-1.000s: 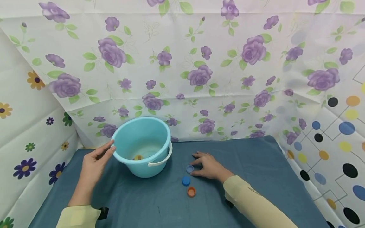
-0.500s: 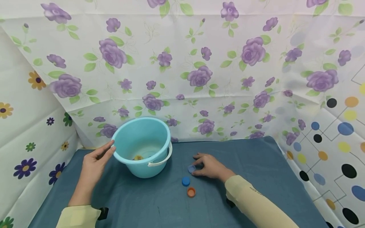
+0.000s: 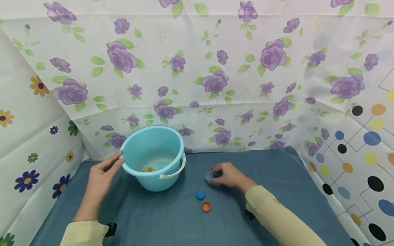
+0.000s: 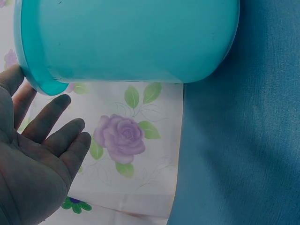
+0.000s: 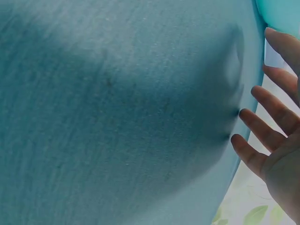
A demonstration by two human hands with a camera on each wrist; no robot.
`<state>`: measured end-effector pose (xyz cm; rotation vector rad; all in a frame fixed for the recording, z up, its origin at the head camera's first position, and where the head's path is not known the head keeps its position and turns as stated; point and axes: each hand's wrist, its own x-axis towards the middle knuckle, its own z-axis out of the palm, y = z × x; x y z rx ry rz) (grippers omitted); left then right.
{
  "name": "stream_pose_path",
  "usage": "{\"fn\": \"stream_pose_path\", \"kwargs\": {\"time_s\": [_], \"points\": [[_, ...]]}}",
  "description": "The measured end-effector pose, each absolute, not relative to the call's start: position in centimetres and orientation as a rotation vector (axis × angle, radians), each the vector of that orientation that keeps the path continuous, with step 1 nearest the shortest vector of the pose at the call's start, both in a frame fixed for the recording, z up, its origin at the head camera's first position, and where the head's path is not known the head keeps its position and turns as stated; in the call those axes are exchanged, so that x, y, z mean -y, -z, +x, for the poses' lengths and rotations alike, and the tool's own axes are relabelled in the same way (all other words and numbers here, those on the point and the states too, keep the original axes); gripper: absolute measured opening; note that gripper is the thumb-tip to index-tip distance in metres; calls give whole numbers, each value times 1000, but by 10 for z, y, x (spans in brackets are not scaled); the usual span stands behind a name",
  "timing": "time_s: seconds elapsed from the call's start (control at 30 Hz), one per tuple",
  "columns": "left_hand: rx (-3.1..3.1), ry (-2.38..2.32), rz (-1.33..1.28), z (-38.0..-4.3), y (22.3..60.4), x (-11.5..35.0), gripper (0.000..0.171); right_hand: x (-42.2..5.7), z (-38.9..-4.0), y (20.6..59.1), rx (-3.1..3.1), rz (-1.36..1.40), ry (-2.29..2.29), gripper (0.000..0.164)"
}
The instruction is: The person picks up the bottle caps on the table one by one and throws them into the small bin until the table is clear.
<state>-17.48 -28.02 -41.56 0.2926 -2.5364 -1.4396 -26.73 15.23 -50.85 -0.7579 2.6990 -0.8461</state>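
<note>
A light blue bucket (image 3: 157, 179) with a white handle (image 3: 173, 173) stands at the back left of the table. My left hand (image 3: 102, 177) pinches its rim at the left side between thumb and forefinger; the other fingers hang free in the left wrist view. To the right of the bucket, my right hand (image 3: 231, 176) pinches a pale blue bottle cap (image 3: 208, 176) between thumb and forefinger. On the cloth nearer the front lie a blue bottle cap (image 3: 200, 195) and an orange bottle cap (image 3: 206, 206), the orange one with its hollow side up.
Inside the bucket, a small yellow piece (image 3: 149, 169) shows at the bottom. A dark blue cloth (image 3: 154, 218) covers the table. Flowered sheets (image 3: 200, 68) hang behind and at the left, and a dotted sheet (image 3: 366, 171) hangs at the right.
My right hand and the pale blue cap have shifted slightly to the right, then a little away toward the back. The left hand, the bucket and the other two caps stay in place.
</note>
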Motion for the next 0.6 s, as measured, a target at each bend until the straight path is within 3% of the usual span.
{"fn": "stream_pose_path", "kwargs": {"time_s": [0.6], "points": [[2538, 1420, 289, -176, 417, 280, 52, -146, -273, 468, -2715, -660, 984, 37]]}}
